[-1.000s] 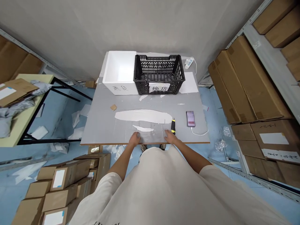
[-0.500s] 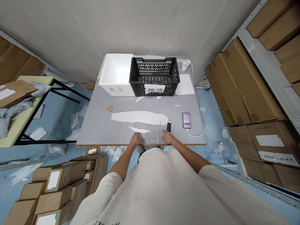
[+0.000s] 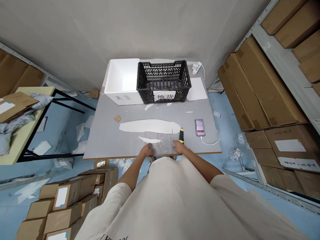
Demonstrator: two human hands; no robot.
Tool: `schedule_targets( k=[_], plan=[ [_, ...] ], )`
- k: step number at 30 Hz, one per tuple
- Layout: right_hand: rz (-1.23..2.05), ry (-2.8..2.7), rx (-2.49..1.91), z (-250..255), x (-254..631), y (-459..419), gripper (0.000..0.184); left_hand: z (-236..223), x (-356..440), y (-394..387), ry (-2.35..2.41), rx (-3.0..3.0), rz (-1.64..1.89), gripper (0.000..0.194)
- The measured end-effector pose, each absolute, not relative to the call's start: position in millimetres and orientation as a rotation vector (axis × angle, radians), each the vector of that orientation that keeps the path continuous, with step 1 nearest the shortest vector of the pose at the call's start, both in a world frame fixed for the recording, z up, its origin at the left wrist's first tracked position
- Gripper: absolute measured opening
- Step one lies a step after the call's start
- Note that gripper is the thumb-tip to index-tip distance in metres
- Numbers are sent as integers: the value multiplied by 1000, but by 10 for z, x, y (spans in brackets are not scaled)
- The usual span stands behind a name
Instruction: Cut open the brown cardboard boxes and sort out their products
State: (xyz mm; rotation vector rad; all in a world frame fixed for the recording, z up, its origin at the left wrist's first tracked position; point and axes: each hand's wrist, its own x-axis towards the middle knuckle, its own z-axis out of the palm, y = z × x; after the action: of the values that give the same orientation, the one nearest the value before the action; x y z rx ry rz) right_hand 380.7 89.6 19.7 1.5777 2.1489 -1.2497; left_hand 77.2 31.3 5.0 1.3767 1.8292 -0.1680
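Note:
A clear plastic bag lies flat at the front edge of the grey table. My left hand is closed at its left side, fingers curled with the thumb on top. At the bag's right edge rests my right hand, its fingers stretched toward the film and apart. Just beyond my right hand is a black-and-yellow utility knife. A narrow torn white strip lies at the bag's far edge, and a long white patch stretches across the table behind it.
At the back stand a white foam box and a black plastic crate. A phone on a white cable lies right, a small brown square left. Cartons are stacked at lower left; shelves of boxes stand right.
The camera view has shifted slightly. The bag's right edge now reaches my right hand, where a small gap showed before. Both hands stay near the table's front edge.

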Motion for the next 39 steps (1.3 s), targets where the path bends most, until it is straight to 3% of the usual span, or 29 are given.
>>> schedule_targets(
  k=[10,23,30,39],
  plan=[
    [-1249,2161,1551,178,3797,915,61,53,757,284,1806,1376,-137,58],
    [-1190,2411,1300,319,3393,954,56,-67,491,-384,2026,1326,222,49],
    [-1078,2616,1151,530,2392,552,53,149,-183,-1171,2175,1273,491,50],
    [-1181,2908,594,467,163,-846,52,606,-1543,-3174,2462,1015,724,53]
  ],
)
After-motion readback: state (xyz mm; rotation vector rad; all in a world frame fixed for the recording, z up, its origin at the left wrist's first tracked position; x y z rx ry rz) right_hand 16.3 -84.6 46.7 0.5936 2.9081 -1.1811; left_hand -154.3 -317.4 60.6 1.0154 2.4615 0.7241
